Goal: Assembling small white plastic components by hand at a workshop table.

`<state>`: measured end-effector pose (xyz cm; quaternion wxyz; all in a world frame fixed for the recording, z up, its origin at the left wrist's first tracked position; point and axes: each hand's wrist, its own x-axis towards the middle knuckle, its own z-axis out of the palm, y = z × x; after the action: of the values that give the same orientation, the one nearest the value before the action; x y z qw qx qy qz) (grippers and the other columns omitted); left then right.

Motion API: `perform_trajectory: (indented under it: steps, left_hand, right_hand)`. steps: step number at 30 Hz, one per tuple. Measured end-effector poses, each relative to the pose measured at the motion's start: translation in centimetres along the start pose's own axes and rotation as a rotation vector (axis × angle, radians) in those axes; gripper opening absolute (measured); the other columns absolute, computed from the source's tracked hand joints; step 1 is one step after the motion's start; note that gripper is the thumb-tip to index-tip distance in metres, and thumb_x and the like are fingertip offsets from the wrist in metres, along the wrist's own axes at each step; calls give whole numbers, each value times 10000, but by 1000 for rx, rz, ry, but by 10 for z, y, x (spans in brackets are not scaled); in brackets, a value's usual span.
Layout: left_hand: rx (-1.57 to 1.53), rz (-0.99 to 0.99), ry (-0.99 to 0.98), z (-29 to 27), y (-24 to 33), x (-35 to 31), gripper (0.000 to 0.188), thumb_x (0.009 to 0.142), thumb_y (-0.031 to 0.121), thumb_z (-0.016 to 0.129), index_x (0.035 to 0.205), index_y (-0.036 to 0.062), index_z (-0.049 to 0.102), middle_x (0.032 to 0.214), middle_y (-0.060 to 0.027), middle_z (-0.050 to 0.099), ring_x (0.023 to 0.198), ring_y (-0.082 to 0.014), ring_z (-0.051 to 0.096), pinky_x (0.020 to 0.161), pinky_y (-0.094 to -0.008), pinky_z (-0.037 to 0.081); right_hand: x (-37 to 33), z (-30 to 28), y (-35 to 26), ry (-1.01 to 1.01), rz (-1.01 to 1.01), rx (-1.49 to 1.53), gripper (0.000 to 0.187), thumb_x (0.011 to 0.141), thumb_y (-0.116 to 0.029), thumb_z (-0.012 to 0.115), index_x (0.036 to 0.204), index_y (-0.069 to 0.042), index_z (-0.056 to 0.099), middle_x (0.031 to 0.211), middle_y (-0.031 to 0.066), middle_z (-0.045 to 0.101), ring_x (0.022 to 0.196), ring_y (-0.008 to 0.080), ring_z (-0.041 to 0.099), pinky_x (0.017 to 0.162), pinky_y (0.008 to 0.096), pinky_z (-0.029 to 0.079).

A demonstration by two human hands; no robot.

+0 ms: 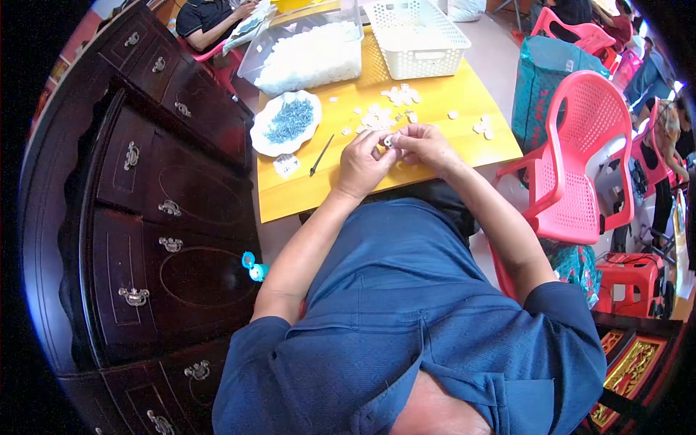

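Close together over the near part of the yellow table (290, 201), my left hand (360, 163) and my right hand (429, 148) pinch a small white plastic piece (388, 142) between their fingertips. A dark spot shows on the piece; its exact kind is too small to tell. Just beyond my fingers lies a loose scatter of small white pieces (377, 117). A slim dark pointed tool (321, 156) rests left of my left hand. Farther left stands a scalloped white dish (261, 141) holding many small blue-grey metal-looking pieces (291, 121).
A clear tub (348, 71) full of white pieces and a white perforated basket (442, 64) stand at the table's far side. Dark drawers (196, 196) border the left. A pink chair (580, 167) and a green bag (547, 83) stand right. Another person (210, 25) sits far left.
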<state>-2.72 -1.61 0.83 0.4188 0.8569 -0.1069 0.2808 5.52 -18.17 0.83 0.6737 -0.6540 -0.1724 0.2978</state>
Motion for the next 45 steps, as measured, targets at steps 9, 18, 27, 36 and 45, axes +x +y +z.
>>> perform_trajectory:
  steps: [9,18,27,36,45]
  left_hand:
    - [35,18,23,1,0,-3,309,786,37,749,1092,7,718,932,-83,685,548,-94,571,528,-256,479]
    - [47,22,41,0,5,-3,283,790,61,759,1066,7,732,875,-94,697,538,-109,571,526,-272,478]
    - [70,22,22,0,4,-4,227,832,71,736,1052,14,728,846,-103,685,568,-149,599,559,-294,494]
    - [118,138,42,-1,-3,-4,172,858,93,720,1014,22,721,831,-122,680,646,-191,657,601,-324,512]
    - [86,22,-8,-9,14,2,186,840,106,742,1013,41,730,826,-94,686,584,-179,628,580,-323,507]
  right_hand:
    - [3,-6,3,-41,60,41,219,971,-286,660,964,-68,684,816,2,678,693,75,625,629,217,518]
    - [2,-7,0,-41,51,-58,247,973,-296,654,920,-59,698,786,21,681,688,94,630,645,234,525]
    - [0,-5,-1,-35,29,-88,240,971,-274,652,908,-52,718,770,20,684,681,89,626,637,227,511]
    - [3,-4,4,-25,1,-123,235,962,-269,671,897,-48,720,751,11,674,655,83,607,611,217,496]
    - [1,-6,4,7,-44,-156,236,980,-279,648,895,-70,718,770,5,689,640,63,591,615,215,491]
